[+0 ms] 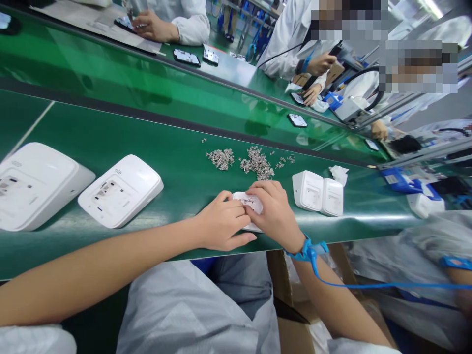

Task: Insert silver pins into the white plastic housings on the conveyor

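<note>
white plastic part [248, 202] sits on the green table [147, 147] near its front edge, gripped by both hands: left hand [220, 221] and right hand [273, 211] curled around it, small screws [254, 162] heaped just beyond.

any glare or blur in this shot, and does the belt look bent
Head view: overhead lights streak pale glare across the glossy green belt, strongest near its front edge by the small white housings; the belt's straight edges tilt and fan out, a wide-lens effect; the left hand and right hand on the small white part look sharp, as does the screw pile; co-workers' faces are pixelated.
</note>
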{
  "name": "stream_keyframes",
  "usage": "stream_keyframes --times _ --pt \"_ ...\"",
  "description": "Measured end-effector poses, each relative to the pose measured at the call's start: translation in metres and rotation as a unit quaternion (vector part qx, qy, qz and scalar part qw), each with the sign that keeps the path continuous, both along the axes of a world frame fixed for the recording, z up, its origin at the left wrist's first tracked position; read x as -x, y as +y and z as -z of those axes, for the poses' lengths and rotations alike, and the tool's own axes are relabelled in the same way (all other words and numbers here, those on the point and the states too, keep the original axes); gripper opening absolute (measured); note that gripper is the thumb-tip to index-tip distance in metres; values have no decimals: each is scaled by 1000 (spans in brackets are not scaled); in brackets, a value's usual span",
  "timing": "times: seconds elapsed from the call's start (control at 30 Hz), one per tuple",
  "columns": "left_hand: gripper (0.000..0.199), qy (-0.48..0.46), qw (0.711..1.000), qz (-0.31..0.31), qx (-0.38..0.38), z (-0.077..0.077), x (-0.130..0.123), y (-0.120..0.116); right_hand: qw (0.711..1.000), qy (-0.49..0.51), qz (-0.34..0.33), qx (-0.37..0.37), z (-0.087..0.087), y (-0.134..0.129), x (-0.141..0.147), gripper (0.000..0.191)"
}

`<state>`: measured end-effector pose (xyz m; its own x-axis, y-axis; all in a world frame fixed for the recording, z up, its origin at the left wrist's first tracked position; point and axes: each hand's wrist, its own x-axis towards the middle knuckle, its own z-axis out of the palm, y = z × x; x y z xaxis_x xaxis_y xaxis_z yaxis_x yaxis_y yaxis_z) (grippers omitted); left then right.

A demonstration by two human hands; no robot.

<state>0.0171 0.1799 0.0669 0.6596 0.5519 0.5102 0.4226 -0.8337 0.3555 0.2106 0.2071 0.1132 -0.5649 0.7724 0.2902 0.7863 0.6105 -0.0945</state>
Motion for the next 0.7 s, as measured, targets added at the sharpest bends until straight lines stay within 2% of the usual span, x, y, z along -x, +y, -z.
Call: stream_keyframes --times 0.17,0.33,0.4,0.53,0.63,0.7 --pt "33 9 1000 0 -19 -1 -1 -1 1000 -24 4 -9 1 0 6 8" --pt "30 19 999 -5 -44 0 -1 5 990 -90 23 -101 -3 -2 19 3" --pt "30 29 998 -7 -48 1 2 6 988 -101 23 -117 -7 -1 18 7" --pt "32 51 998 -22 -41 1 8 -1 993 -26 69 -97 -11 3 -5 26" --pt "34 52 997 -37 -40 1 10 -10 992 25 102 -73 -4 1 -17 24" --pt "34 45 997 -44 -38 1 9 -12 992 38 106 -57 2 -5 -13 25"
